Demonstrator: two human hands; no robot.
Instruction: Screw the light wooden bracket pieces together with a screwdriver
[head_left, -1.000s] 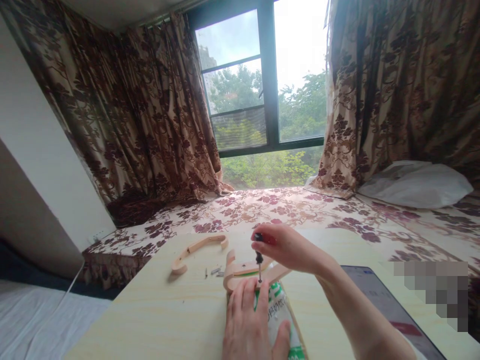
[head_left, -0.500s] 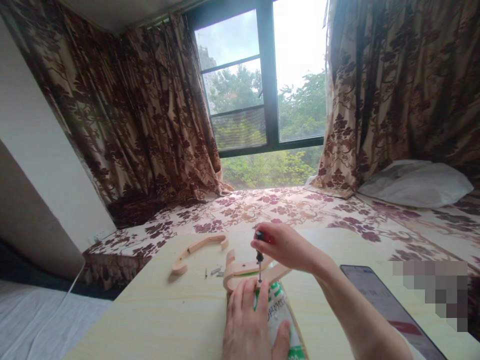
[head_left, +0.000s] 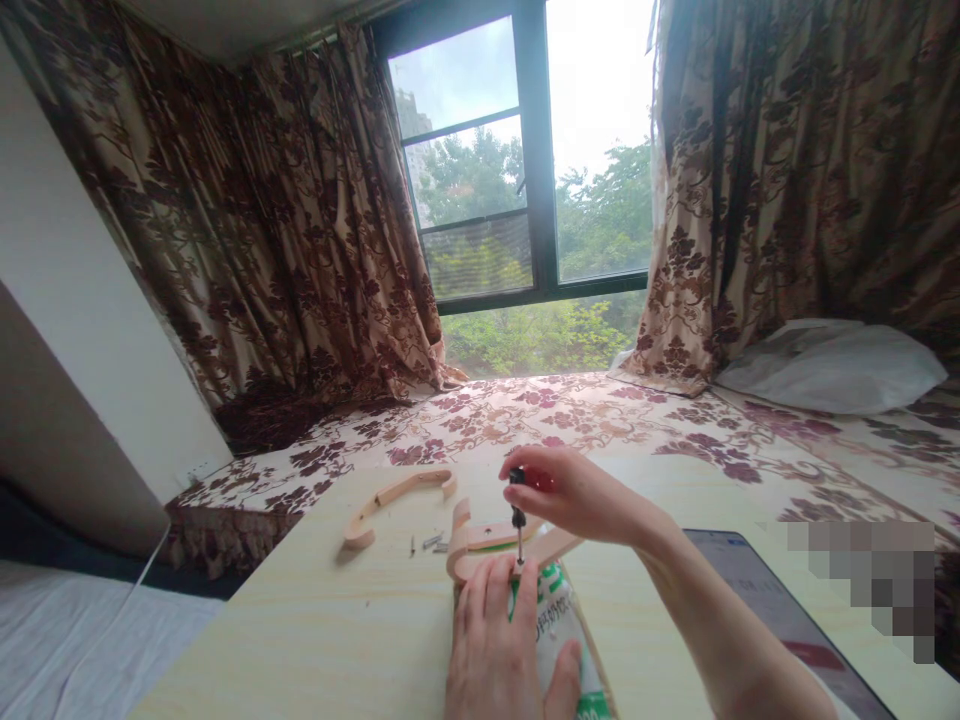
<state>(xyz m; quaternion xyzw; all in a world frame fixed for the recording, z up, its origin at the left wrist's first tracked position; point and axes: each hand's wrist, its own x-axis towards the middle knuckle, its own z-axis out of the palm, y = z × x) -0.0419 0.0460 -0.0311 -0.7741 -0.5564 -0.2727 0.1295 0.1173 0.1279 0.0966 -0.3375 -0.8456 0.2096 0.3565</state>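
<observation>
My right hand point(head_left: 555, 492) grips the black handle of a screwdriver point(head_left: 519, 520) with thumb and fingers. The shaft stands nearly upright, its tip down at a curved light-wood piece point(head_left: 459, 560). My left hand point(head_left: 499, 635) lies flat, fingers stretched forward and thumb apart, with its fingertips against the near edge of that wood. Beneath this palm is a white and green printed package point(head_left: 574, 650). Whatever the screwdriver tip meets is too small to make out. A second curved wooden piece point(head_left: 397, 490) lies apart to the left.
Several small metal screws or pins point(head_left: 431, 542) lie left of the wood on the pale table point(head_left: 300, 620). A large phone or tablet point(head_left: 780, 610) rests at the right, partly behind my forearm. Beyond the table is a flower-patterned covered ledge point(head_left: 570, 410) below a window.
The fingers of my right hand have shifted and opened slightly around the screwdriver handle. My right forearm has moved a little. The left hand and the wood stay in place.
</observation>
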